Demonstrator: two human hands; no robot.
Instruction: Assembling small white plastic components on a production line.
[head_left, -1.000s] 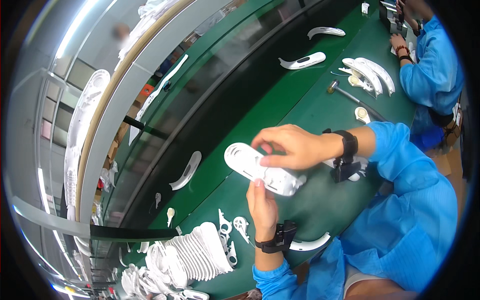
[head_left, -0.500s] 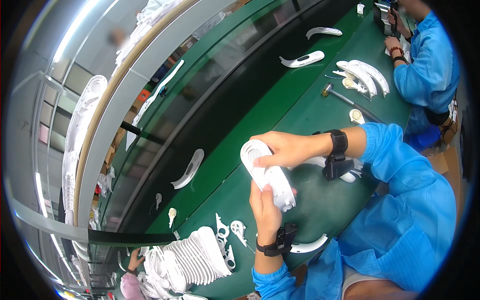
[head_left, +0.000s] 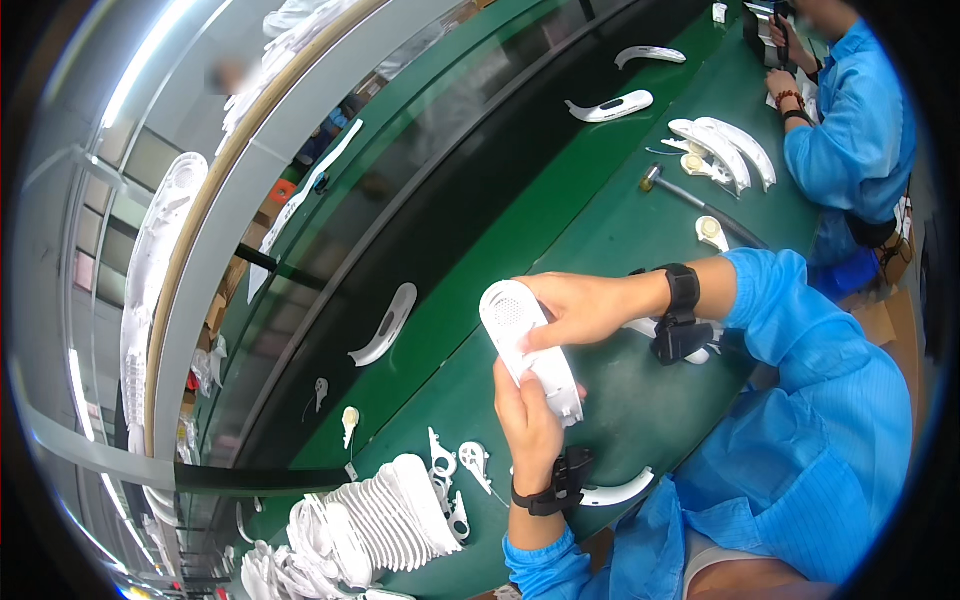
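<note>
A white plastic shell (head_left: 507, 308) with a rounded, perforated end is held over the green table by both my hands. My right hand (head_left: 585, 312) grips its upper right edge, thumb pressed on the face below the holes. My left hand (head_left: 528, 410) is closed around its lower left side, with fingertips showing at the far edge. Clips or notches show at the shell's lower end. Under my right wrist lie more white parts (head_left: 640, 326), partly hidden by the black wrist device (head_left: 682, 335). Near my left wrist rests a curved white strip (head_left: 618, 492).
A row of stacked white shells (head_left: 400, 515) stands at lower left beside small white brackets (head_left: 475, 462). A hammer (head_left: 700, 203) and curved shells (head_left: 735, 150) lie at upper right, near a co-worker in blue (head_left: 850, 130). A dark conveyor belt (head_left: 450, 215) carries white pieces (head_left: 388, 325).
The shell has turned slightly in my hands, its perforated face now plainer. Pieces on the belt have shifted a little toward the upper right. A pink-sleeved person's hand at lower left has left the view.
</note>
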